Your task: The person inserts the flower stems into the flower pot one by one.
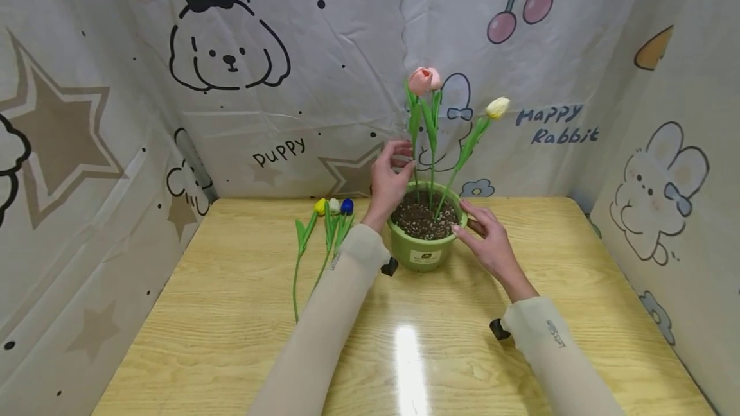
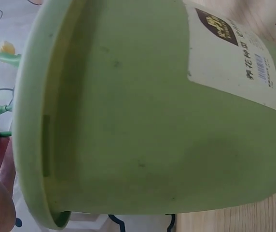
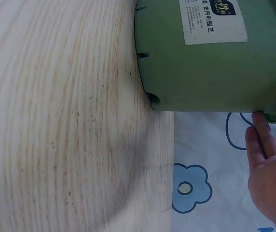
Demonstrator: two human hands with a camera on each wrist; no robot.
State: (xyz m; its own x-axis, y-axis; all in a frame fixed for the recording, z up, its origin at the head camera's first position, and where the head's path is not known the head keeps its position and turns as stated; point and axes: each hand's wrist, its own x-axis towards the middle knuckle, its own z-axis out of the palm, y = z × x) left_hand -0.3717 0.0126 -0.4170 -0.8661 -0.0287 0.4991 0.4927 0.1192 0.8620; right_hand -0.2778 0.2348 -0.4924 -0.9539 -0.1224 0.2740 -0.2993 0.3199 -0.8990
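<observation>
Pink tulip (image 1: 419,82) above your fingertips (image 1: 407,169), your left hand (image 1: 388,180) pinches its stem (image 2: 6,134), apparently planting it in the soil (image 1: 416,220) below, while your right hand (image 1: 491,242) grips the pot (image 1: 403,250); the next move likely calls for seating it firmly.

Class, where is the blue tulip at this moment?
In the head view, the blue tulip lies on the table, left of the green pot, with the white tulip just to its left.

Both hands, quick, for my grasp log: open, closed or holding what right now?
Left hand: holding a pink tulip by its stem.
Right hand: holding the green flowerpot by its rim.
</observation>
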